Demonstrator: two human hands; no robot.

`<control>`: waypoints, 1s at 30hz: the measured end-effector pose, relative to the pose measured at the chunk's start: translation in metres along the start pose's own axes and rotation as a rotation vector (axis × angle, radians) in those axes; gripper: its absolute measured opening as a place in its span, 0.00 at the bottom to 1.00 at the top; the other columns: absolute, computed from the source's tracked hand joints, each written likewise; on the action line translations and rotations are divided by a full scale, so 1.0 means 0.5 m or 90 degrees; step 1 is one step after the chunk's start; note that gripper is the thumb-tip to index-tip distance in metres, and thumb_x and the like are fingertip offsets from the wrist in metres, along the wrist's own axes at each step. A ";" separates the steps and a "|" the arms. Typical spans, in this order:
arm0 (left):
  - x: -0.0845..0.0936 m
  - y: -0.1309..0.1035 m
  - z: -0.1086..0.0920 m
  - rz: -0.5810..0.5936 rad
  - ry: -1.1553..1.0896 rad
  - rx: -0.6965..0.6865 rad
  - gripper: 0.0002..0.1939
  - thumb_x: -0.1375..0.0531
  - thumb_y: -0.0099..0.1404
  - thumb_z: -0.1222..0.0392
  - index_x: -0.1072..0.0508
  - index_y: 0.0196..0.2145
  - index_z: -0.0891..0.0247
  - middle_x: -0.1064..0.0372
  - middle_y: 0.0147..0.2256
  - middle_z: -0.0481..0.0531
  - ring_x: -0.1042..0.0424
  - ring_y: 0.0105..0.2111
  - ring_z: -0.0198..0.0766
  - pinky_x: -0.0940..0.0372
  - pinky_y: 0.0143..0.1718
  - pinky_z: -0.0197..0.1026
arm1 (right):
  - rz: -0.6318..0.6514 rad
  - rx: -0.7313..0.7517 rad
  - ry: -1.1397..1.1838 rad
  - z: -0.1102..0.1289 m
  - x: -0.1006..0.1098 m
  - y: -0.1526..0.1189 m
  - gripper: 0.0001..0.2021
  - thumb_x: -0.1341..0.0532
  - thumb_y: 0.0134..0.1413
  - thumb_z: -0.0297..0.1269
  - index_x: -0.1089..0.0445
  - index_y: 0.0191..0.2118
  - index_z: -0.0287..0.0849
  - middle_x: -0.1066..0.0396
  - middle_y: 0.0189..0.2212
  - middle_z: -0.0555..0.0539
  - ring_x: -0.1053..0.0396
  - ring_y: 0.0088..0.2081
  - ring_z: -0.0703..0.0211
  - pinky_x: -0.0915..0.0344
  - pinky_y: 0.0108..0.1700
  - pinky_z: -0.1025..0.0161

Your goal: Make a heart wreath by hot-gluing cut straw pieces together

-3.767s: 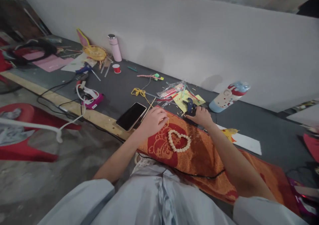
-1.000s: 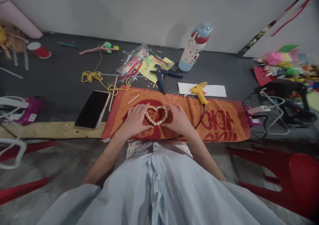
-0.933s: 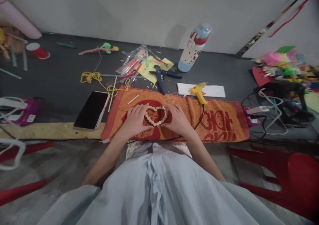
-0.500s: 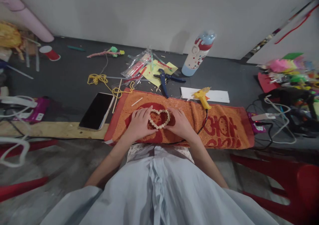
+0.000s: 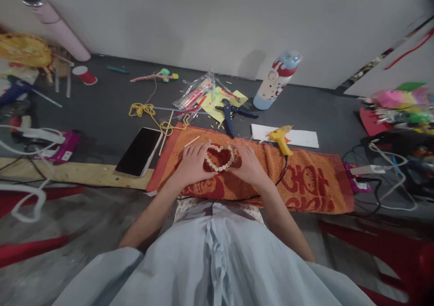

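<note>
A heart-shaped frame (image 5: 222,167) built of small cream-coloured pieces is held between both hands, above an orange towel with red patterns (image 5: 237,186). My left hand (image 5: 194,163) grips its left side, fingers at the top and thumb toward the lower point. On the opposite side my right hand (image 5: 249,163) is closed on it in the same way. A short thin white stick (image 5: 192,141) lies on the towel just beyond my left fingers. To the right of my right hand, a yellow glue gun (image 5: 280,138) rests partly on a white strip (image 5: 303,138).
Navy hand cutters (image 5: 228,118) lie by yellow paper (image 5: 212,105) and scattered bits. A phone (image 5: 139,152) and yellow cord (image 5: 142,110) are at left. A patterned bottle (image 5: 276,82) stands behind. The glue gun's black cable (image 5: 282,172) crosses the towel.
The view has turned slightly left, so the table's things appear shifted to the right. Both hands still hold the heart-shaped frame, which seems slightly more tilted up.
</note>
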State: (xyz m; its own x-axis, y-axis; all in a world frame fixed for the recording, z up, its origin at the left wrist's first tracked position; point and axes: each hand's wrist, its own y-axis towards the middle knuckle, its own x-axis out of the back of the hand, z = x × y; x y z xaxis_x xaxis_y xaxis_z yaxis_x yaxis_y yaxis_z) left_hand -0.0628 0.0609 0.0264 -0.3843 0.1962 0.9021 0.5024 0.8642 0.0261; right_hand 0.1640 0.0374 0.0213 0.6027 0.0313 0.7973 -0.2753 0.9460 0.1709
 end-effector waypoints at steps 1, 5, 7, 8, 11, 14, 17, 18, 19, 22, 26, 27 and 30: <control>0.001 0.004 0.002 -0.001 0.000 0.001 0.50 0.34 0.53 0.44 0.51 0.66 0.66 0.43 0.62 0.65 0.45 0.63 0.56 0.53 0.64 0.57 | 0.001 -0.003 -0.002 -0.001 0.000 0.005 0.36 0.32 0.47 0.39 0.42 0.62 0.40 0.34 0.57 0.35 0.38 0.60 0.40 0.45 0.61 0.41; 0.001 0.019 0.009 -0.005 -0.002 -0.003 0.50 0.35 0.54 0.44 0.52 0.66 0.63 0.44 0.62 0.64 0.45 0.63 0.56 0.52 0.63 0.56 | 0.001 -0.015 -0.007 -0.007 -0.002 0.020 0.35 0.32 0.46 0.37 0.42 0.61 0.39 0.35 0.58 0.35 0.39 0.60 0.41 0.43 0.61 0.43; 0.000 0.024 0.012 -0.006 0.001 -0.003 0.50 0.35 0.54 0.44 0.52 0.66 0.63 0.45 0.63 0.64 0.46 0.64 0.56 0.52 0.63 0.56 | -0.003 -0.011 -0.009 -0.010 -0.003 0.024 0.35 0.32 0.46 0.37 0.41 0.61 0.40 0.35 0.58 0.36 0.39 0.60 0.41 0.43 0.61 0.43; -0.001 0.026 0.013 -0.006 0.002 -0.002 0.50 0.34 0.53 0.44 0.52 0.66 0.63 0.45 0.64 0.64 0.46 0.64 0.56 0.52 0.63 0.56 | -0.003 -0.007 -0.009 -0.012 -0.004 0.026 0.35 0.32 0.47 0.37 0.41 0.61 0.40 0.35 0.57 0.36 0.39 0.60 0.41 0.44 0.61 0.43; -0.004 0.029 0.015 -0.003 0.009 0.010 0.51 0.34 0.52 0.43 0.52 0.66 0.64 0.46 0.64 0.65 0.46 0.64 0.57 0.51 0.63 0.57 | -0.001 0.000 -0.006 -0.016 -0.009 0.029 0.34 0.33 0.47 0.37 0.41 0.60 0.40 0.35 0.57 0.36 0.40 0.60 0.40 0.43 0.61 0.42; -0.006 0.030 0.016 0.006 0.016 0.020 0.52 0.34 0.52 0.42 0.52 0.66 0.64 0.46 0.64 0.65 0.47 0.64 0.57 0.52 0.64 0.57 | 0.010 -0.004 -0.018 -0.018 -0.012 0.030 0.34 0.33 0.47 0.36 0.42 0.61 0.38 0.35 0.57 0.35 0.40 0.60 0.40 0.43 0.61 0.43; -0.007 0.030 0.016 0.007 0.016 0.018 0.51 0.34 0.53 0.43 0.52 0.66 0.63 0.45 0.64 0.64 0.47 0.64 0.56 0.53 0.64 0.56 | 0.019 0.000 -0.038 -0.014 -0.007 0.027 0.34 0.33 0.47 0.37 0.41 0.61 0.38 0.35 0.57 0.36 0.39 0.59 0.40 0.43 0.61 0.42; -0.007 0.029 0.017 0.008 0.014 0.017 0.51 0.34 0.53 0.43 0.51 0.66 0.63 0.45 0.64 0.64 0.47 0.64 0.56 0.53 0.64 0.56 | 0.018 0.010 -0.043 -0.011 -0.003 0.026 0.33 0.33 0.48 0.38 0.41 0.61 0.39 0.35 0.57 0.36 0.40 0.59 0.40 0.43 0.61 0.42; -0.007 0.029 0.018 0.009 0.014 0.017 0.50 0.34 0.53 0.42 0.51 0.66 0.63 0.45 0.64 0.64 0.47 0.65 0.56 0.53 0.64 0.57 | 0.016 0.025 -0.049 -0.007 0.001 0.026 0.31 0.35 0.50 0.38 0.39 0.60 0.39 0.35 0.57 0.37 0.41 0.59 0.41 0.44 0.61 0.43; -0.008 0.028 0.021 0.015 0.017 0.017 0.50 0.34 0.54 0.42 0.51 0.66 0.64 0.47 0.65 0.65 0.48 0.65 0.57 0.54 0.64 0.57 | 0.014 0.078 -0.073 0.010 0.010 0.032 0.20 0.42 0.58 0.34 0.33 0.56 0.40 0.34 0.54 0.38 0.41 0.57 0.45 0.43 0.61 0.47; -0.012 0.027 0.023 0.007 0.025 0.010 0.50 0.35 0.53 0.44 0.51 0.66 0.64 0.46 0.65 0.64 0.48 0.65 0.56 0.54 0.64 0.56 | 0.051 0.097 -0.158 0.032 0.002 0.061 0.17 0.47 0.61 0.29 0.26 0.50 0.44 0.32 0.42 0.39 0.40 0.47 0.47 0.39 0.54 0.51; -0.014 0.027 0.024 0.003 0.029 0.009 0.50 0.35 0.53 0.45 0.51 0.66 0.65 0.46 0.64 0.64 0.47 0.64 0.56 0.54 0.64 0.56 | 0.071 0.104 -0.182 0.035 -0.003 0.071 0.17 0.47 0.61 0.29 0.25 0.49 0.44 0.32 0.41 0.39 0.40 0.45 0.47 0.39 0.52 0.52; -0.018 0.026 0.024 -0.007 0.052 0.007 0.51 0.35 0.52 0.48 0.51 0.66 0.67 0.43 0.62 0.66 0.45 0.63 0.56 0.53 0.63 0.56 | 0.132 0.138 -0.238 0.041 -0.019 0.096 0.15 0.46 0.61 0.30 0.23 0.46 0.43 0.32 0.39 0.38 0.41 0.45 0.48 0.40 0.50 0.53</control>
State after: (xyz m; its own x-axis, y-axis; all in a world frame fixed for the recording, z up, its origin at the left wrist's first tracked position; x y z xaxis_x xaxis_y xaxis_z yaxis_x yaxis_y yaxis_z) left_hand -0.0618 0.0758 0.0134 -0.3253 0.1491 0.9338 0.4903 0.8710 0.0318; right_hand 0.1296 0.0761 0.0336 0.2192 0.0566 0.9740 -0.5354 0.8415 0.0716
